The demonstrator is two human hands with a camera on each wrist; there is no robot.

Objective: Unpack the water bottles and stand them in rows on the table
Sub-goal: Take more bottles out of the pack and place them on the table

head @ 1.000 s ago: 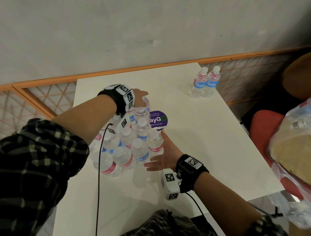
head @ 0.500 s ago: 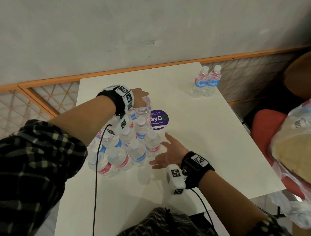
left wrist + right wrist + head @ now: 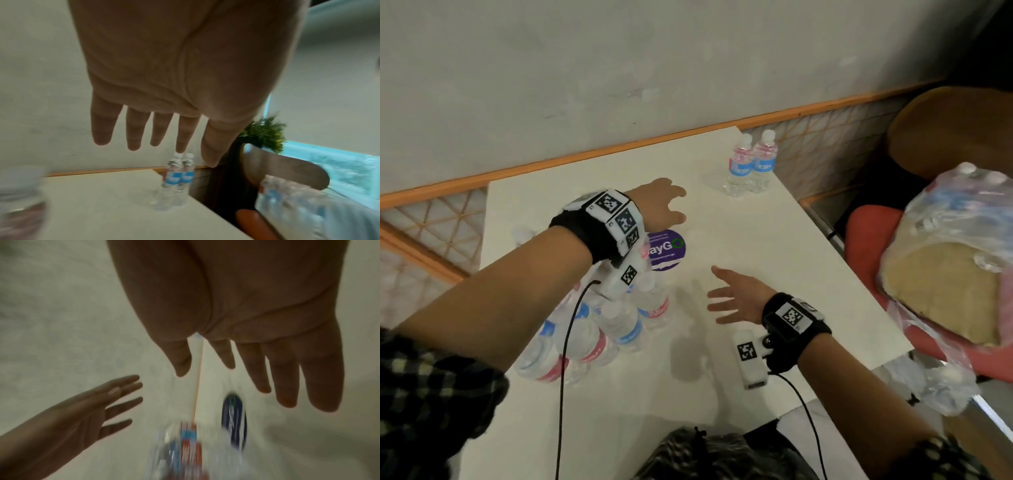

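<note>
Head view shows both hands free of everything. The left hand (image 3: pixel 659 202) has a slack grip, fingers spread and slightly bent, holding nothing and hovering over the white surface (image 3: pixel 774 246) just beyond the purple sticker (image 3: pixel 666 249). The right hand (image 3: pixel 736 296) is likewise unclenched, palm turned toward the cluster, fingers straight and splayed, touching nothing.

Taking the purple sticker as the landmark: the cluster of water bottles (image 3: pixel 616 329) stands upright just on the near-left side of it, caps white, labels red or blue, partly hidden under the left forearm. Two more water bottles (image 3: pixel 751 164) stand touching each other well beyond the sticker, at the far right corner of the surface. The right hand sits near the sticker on its near-right side, apart from the cluster. Off the surface, well to the sticker's right, a plastic-wrapped pack of bottles (image 3: pixel 955 260) rests on a red chair (image 3: pixel 869 233).

Behind the surface runs an orange rail (image 3: pixel 585 154) below a grey wall (image 3: pixel 619 68).

Left wrist view confirms straight, parted fingers (image 3: pixel 135 129) with the standing pair in the distance beyond them. Right wrist view is blurred, yet shows the right palm flat and its fingers (image 3: pixel 285 378) extended, the left hand off to one side of the frame.

Both forearms reach forward, each wearing a black wristband with white tag blocks.
</note>
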